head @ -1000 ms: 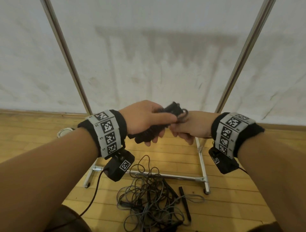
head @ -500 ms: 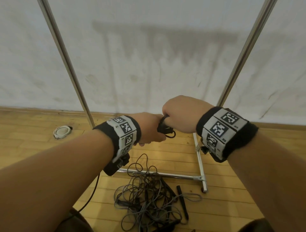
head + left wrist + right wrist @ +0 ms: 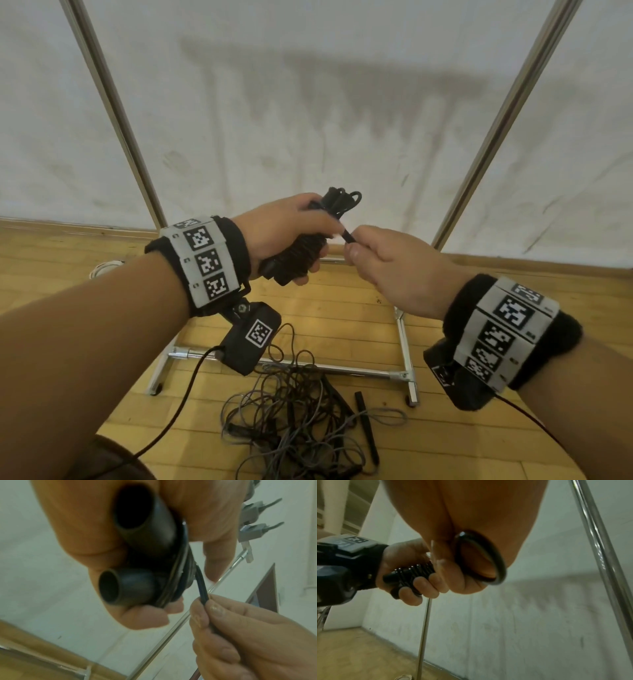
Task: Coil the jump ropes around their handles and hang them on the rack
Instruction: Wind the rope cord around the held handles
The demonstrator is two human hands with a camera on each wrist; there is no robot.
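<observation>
My left hand (image 3: 291, 233) grips a black jump rope bundle (image 3: 301, 250): two handles side by side with cord wound tightly round them. The handles' hollow ends (image 3: 109, 586) face the left wrist camera. My right hand (image 3: 387, 263) pinches a doubled strand of the cord (image 3: 202, 588) just right of the bundle, and a loop of that cord (image 3: 481, 559) sticks out under its palm in the right wrist view. Both hands are held in the air in front of the chrome rack (image 3: 493, 137).
A tangled pile of grey and black jump ropes (image 3: 301, 421) lies on the wooden floor below my hands, in front of the rack's base bar (image 3: 342, 368). The rack's left upright (image 3: 113, 113) leans against a white wall. A small round white object (image 3: 102, 269) lies at left.
My left hand has turned the bundle more upright. My right hand has come down from above the bundle and drawn away to the right, pulling the cord strand out.
</observation>
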